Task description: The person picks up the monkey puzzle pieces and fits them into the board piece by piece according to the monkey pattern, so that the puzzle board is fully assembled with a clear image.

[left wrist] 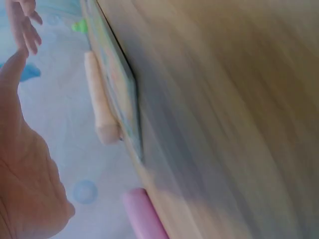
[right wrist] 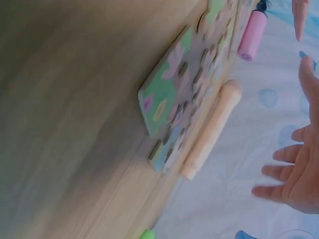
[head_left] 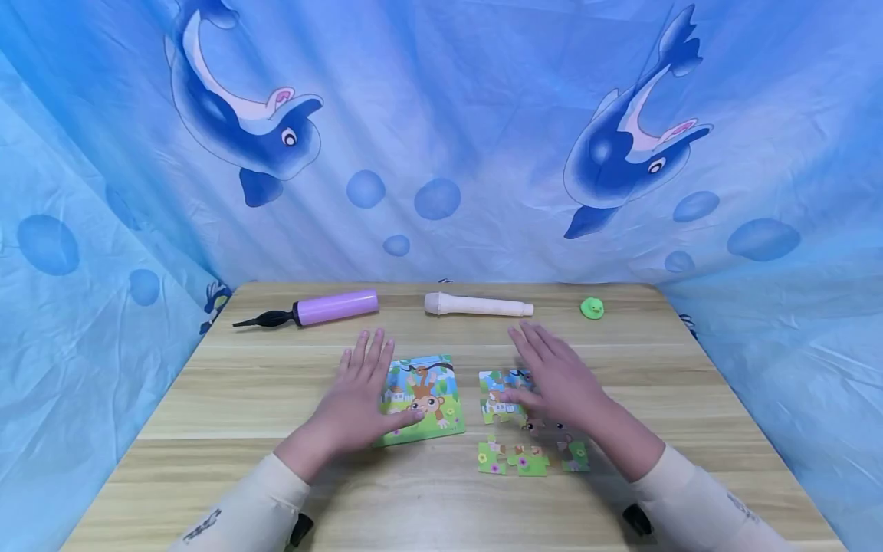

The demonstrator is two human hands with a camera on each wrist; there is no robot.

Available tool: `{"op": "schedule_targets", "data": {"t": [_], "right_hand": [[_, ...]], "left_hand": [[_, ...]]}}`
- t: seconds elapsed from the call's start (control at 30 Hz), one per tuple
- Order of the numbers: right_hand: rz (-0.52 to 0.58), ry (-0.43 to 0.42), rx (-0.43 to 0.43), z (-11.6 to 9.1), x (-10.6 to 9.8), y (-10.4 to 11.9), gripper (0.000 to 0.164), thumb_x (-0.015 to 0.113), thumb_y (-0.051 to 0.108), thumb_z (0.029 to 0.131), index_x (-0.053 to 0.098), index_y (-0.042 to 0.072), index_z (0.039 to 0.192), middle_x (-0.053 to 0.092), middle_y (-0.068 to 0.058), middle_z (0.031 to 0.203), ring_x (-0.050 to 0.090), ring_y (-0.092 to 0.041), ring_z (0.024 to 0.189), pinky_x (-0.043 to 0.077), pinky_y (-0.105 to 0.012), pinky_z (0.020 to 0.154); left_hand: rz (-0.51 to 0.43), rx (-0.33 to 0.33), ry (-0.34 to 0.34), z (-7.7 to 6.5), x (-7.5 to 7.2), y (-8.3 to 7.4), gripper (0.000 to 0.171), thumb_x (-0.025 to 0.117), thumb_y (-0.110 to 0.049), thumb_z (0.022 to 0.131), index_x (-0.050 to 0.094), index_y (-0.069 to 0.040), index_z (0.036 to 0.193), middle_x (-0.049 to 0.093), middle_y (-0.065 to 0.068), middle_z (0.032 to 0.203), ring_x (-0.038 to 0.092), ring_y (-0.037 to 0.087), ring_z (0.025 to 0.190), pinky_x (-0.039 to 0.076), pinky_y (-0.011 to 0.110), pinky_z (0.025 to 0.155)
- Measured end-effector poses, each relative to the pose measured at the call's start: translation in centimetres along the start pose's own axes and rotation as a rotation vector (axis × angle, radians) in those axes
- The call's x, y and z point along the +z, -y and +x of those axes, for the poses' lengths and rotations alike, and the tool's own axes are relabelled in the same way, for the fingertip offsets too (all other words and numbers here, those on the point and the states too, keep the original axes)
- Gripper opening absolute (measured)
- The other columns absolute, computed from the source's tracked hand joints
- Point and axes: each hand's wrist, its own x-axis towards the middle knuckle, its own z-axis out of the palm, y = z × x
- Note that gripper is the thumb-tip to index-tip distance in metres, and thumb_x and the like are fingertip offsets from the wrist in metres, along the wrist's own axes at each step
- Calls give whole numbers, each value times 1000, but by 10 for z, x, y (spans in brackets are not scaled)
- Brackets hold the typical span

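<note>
With fingers spread flat, our right hand (head_left: 562,379) hovers over the loose puzzle pieces (head_left: 527,429), while our flat left hand (head_left: 359,399) touches the puzzle board (head_left: 431,395) at its three o'clock.

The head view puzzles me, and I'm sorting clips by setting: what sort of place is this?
Probably a makeshift tabletop play or recording corner: a wooden table hemmed in by a blue dolphin-print cloth, with a child's monkey jigsaw, loose puzzle pieces and a small green duck toy on it.
</note>
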Motion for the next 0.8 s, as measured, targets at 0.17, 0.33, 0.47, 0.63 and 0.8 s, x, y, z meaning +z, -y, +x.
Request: {"op": "schedule_targets", "data": {"t": [0.17,0.33,0.47,0.63,0.8], "right_hand": [[128,84,-15,15,8,-7,78,64,52,91,35,14,152,43,-12,152,41,-33,139,40,-52,111],[144,179,-110,31,21,-13,55,67,35,94,52,11,141,56,-9,139,50,-30,131,46,-48,105],[129,203,-228,41,32,-14,44,70,29,92,62,8,130,64,-6,125,57,-26,119,52,-43,97],[71,162,-321,48,41,-15,32,73,27,90,70,9,115,67,-2,108,60,-18,102,55,-35,86],[30,155,-351,51,43,-15,29,73,28,90,72,8,111,66,-1,104,59,-17,98,55,-33,84]], "left_hand": [[-58,-7,92,4,2,19,121,56,-80,77,-1,-10,158,-13,6,165,-11,32,152,4,55,123],[-63,-30,205,4,2,32,125,61,-80,73,9,-3,157,-1,15,165,0,37,152,10,56,122],[-25,-38,302,3,2,37,122,63,-79,73,20,1,155,13,20,163,10,39,151,15,57,121],[-17,-33,359,4,2,36,114,65,-74,76,26,1,153,19,20,162,14,38,150,17,55,122],[-21,-26,373,2,0,31,113,67,-72,75,28,0,153,19,19,162,13,38,151,16,55,122]]}}
